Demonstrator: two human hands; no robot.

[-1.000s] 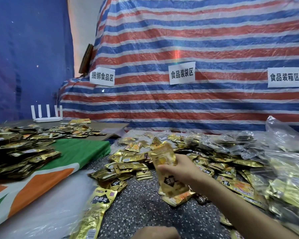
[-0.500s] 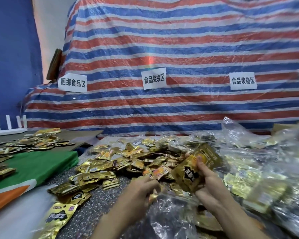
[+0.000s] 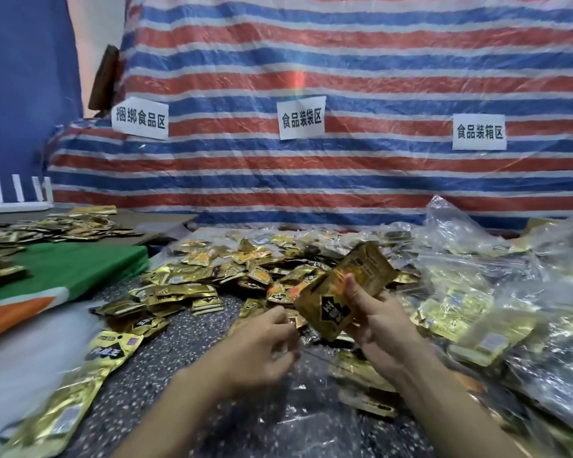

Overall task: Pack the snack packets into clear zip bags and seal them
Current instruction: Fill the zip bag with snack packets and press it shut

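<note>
In 1 second the right hand point(image 3: 376, 322), gripping a stack of snack packets point(image 3: 343, 292), moves over the clear zip bag point(image 3: 290, 419). The left hand point(image 3: 262, 342) rises beside it, fingers curled; I cannot tell if it holds anything. Filling the bag seems next.

Loose packets point(image 3: 212, 282) mid-table, filled zip bags point(image 3: 477, 309) at right, signs point(image 3: 301, 118) on tarp point(image 3: 344, 180) behind
</note>
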